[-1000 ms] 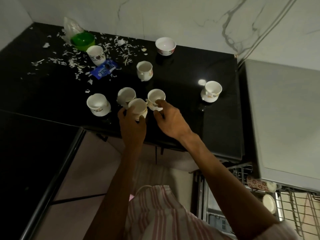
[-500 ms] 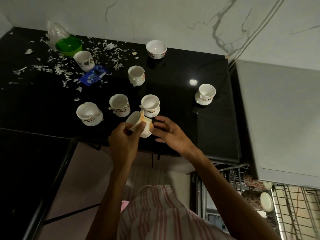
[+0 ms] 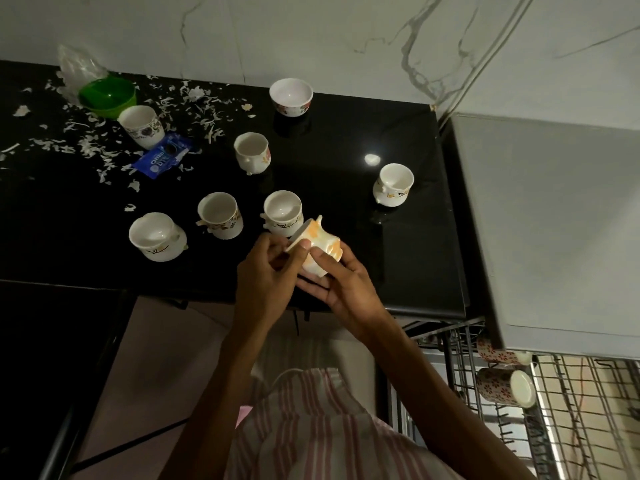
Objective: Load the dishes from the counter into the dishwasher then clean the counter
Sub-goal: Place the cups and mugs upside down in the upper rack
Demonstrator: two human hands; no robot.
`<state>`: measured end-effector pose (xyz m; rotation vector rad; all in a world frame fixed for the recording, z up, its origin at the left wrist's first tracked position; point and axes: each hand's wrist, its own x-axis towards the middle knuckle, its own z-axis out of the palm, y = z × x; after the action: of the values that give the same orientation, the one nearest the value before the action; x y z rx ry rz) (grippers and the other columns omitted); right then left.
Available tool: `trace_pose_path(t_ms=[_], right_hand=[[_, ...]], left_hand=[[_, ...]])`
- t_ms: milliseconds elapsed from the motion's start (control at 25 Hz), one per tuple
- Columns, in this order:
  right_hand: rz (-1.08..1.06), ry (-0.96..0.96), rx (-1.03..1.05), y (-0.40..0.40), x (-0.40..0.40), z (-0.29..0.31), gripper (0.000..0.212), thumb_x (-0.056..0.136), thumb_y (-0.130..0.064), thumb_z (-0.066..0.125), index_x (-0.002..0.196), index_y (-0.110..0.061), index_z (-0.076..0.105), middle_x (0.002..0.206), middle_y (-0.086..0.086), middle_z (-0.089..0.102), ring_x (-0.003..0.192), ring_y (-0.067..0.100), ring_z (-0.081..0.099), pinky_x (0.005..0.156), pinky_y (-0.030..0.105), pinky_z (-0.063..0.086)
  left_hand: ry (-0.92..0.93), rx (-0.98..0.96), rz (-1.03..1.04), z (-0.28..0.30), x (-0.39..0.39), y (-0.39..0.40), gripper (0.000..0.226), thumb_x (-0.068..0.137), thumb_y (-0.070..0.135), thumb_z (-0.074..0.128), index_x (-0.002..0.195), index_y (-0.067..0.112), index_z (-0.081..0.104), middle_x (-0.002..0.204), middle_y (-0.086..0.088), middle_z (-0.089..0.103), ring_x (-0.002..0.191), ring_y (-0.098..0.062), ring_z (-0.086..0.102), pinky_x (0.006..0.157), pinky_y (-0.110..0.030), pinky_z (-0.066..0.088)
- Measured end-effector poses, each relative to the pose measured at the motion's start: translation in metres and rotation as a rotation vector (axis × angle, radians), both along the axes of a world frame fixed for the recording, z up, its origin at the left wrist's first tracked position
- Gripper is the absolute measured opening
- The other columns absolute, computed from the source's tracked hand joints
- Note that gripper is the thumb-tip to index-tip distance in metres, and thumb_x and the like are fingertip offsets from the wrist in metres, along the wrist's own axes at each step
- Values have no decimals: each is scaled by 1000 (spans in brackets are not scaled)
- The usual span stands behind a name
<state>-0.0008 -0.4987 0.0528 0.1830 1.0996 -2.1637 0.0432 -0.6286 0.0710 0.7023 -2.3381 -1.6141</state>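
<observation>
Head cam is pretty dim, so the white ceramic cup with orange flowers [image 3: 320, 249] is half buried: the left hand [image 3: 265, 275] pinches its rim while the right hand [image 3: 341, 284] cups it from below, just above the glossy black counter's [image 3: 398, 258] front edge. Its handle is hidden, and the wire dishwasher rack [image 3: 554, 403] is cut off bottom right. Half a second ago the cup was less tipped, with only the left hand gripping it.
</observation>
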Motion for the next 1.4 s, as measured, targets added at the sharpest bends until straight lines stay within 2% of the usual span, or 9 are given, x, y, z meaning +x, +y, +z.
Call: trace_pose_path(t_ms=[120, 280, 440, 520, 640, 760, 920, 1160, 1400], right_hand=[[-132, -36, 6, 12, -7, 1, 51, 90, -8, 65, 137, -13, 48, 130, 20, 60, 115, 38, 62, 94, 45, 54], [-226, -41, 6, 26, -12, 4, 51, 88, -5, 66, 136, -12, 50, 130, 21, 59, 114, 39, 62, 91, 40, 56], [-266, -34, 32, 35, -9, 5, 50, 87, -4, 66, 135, -11, 51, 128, 21, 61, 113, 38, 63, 91, 40, 56], [-279, -36, 41, 39, -7, 6, 51, 86, -5, 68, 135, -12, 52, 130, 21, 60, 112, 38, 64, 90, 39, 56], [-295, -48, 34, 44, -5, 4, 54, 83, -3, 70, 133, -13, 53, 134, 21, 56, 113, 37, 63, 88, 39, 57], [-308, -57, 36, 46, -4, 3, 54, 82, 4, 68, 130, -14, 55, 136, 20, 53, 116, 37, 61, 84, 37, 57], [-334, -65, 36, 51, -4, 3, 56, 80, 9, 66, 130, -14, 55, 138, 18, 50, 119, 36, 59, 84, 36, 57], [-371, -78, 32, 66, -2, 7, 59, 80, 11, 65, 132, -15, 54, 139, 18, 49, 118, 36, 59, 80, 34, 57], [-408, -52, 24, 88, 6, 17, 51, 84, 1, 66, 131, -15, 55, 136, 16, 52, 106, 28, 66, 77, 33, 57]], left_hand=[[-20, -91, 5, -5, -16, -7, 61, 90, 45, 63, 142, 27, 38, 138, 7, 52, 112, -9, 57, 82, -21, 45], [-103, -90, -95, -23, -46, -8, 69, 91, 40, 64, 149, 28, 30, 150, -3, 40, 134, -21, 42, 100, -28, 37], [-74, -90, -92, -47, -75, -8, 57, 86, 46, 66, 135, 22, 49, 140, -5, 45, 126, -22, 49, 98, -32, 45], [-35, -139, -115, -52, -87, -9, 48, 84, 46, 69, 120, 17, 56, 133, -5, 49, 118, -19, 53, 88, -23, 45], [-45, -209, -135, -52, -103, -11, 41, 79, 42, 77, 94, 14, 52, 122, -7, 56, 103, -16, 55, 66, -9, 35], [-18, -255, -131, -56, -110, -11, 46, 74, 41, 82, 85, 11, 49, 125, -8, 52, 107, -18, 54, 66, -7, 33], [103, -249, -33, -64, -104, 0, 45, 74, 30, 83, 92, 12, 46, 129, -8, 45, 107, -13, 50, 72, 3, 38], [149, -30, 99, -70, -95, 9, 81, 72, 23, 84, 138, 19, 36, 135, -1, 50, 117, -8, 51, 90, -15, 48], [105, 159, 106, -52, -78, 35, 68, 76, 23, 81, 135, 17, 50, 126, 5, 57, 106, -5, 57, 72, -5, 48]])
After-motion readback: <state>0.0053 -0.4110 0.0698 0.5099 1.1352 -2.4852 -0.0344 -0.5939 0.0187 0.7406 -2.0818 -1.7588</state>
